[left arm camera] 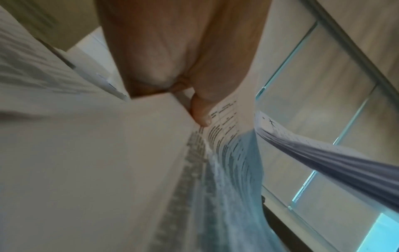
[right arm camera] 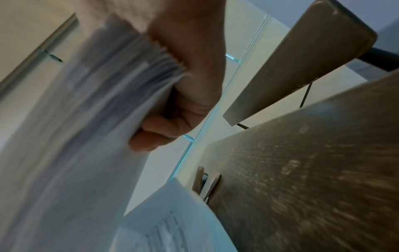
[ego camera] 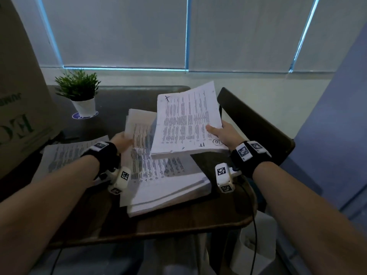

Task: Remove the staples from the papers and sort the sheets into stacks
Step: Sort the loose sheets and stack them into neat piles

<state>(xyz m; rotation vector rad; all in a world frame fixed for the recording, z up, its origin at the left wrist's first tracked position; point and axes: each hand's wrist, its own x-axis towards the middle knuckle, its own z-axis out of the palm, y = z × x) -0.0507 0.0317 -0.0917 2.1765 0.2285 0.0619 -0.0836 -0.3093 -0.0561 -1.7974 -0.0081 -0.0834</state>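
— Where is the thick white bundle of printed sheets (ego camera: pixel 186 120)?

— Lifted above the desk, tilted, its near right corner gripped by the right hand (ego camera: pixel 224 135): thumb on top of the page, fingers (right arm camera: pixel 155 136) curled underneath.

— And the left hand (ego camera: pixel 122 142)?

— At the left edge of the large white stack of printed papers (ego camera: pixel 158 175) lying on the dark brown wooden desk (ego camera: pixel 178 225). Its thumb (left arm camera: pixel 200 112) lies on the printed face of a raised sheet; the other fingers are hidden behind the paper, so I cannot tell how they sit.

— How do the papers look?

— Rows of dark print, a pen cross at the bundle's far corner, handwritten marks near the right thumb. Another printed sheet (ego camera: pixel 65 155) lies flat, left of the stack.

— Any containers?

— A small white pot holding a green plant (ego camera: pixel 83 96) stands at the far left of the desk, beside a brown cardboard box (ego camera: pixel 17 96).
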